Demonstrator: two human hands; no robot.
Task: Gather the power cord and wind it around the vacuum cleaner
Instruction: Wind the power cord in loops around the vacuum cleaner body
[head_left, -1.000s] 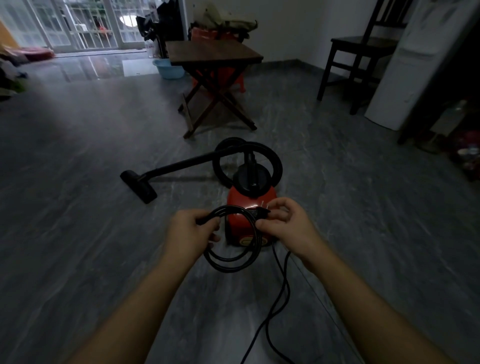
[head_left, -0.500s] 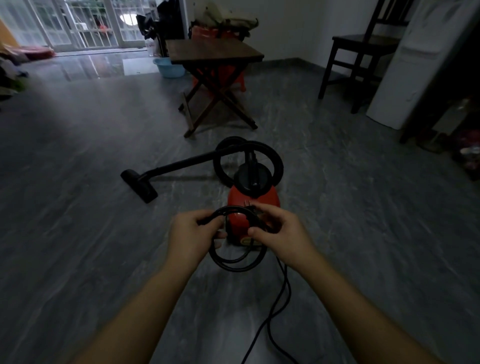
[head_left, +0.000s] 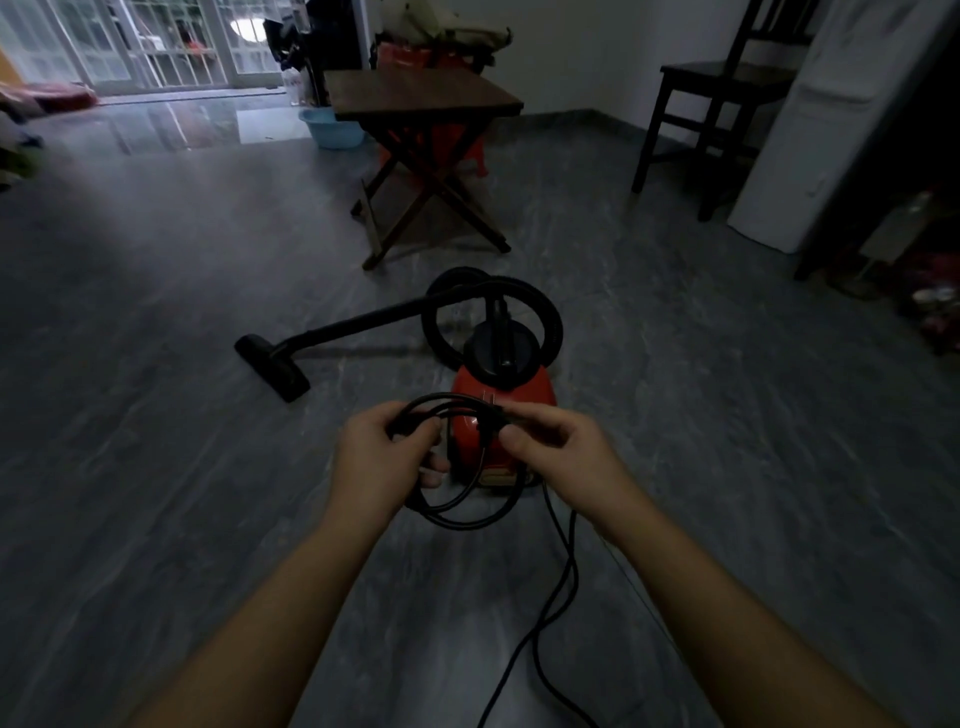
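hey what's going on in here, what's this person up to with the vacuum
A person is coiling up the black power cord of a red canister vacuum cleaner that sits on the grey floor. The left hand grips a small bundle of loops, while the right hand pinches the cord near the plug end. The rest of the cord trails loose on the floor toward the person. None of it is wound around the vacuum yet. The hose and floor nozzle lie out to the left.

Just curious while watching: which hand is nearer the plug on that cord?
Right. The right hand pinches the cord right by the plug, whose prongs point up. The left hand grips the coiled loops, across the coil from it.
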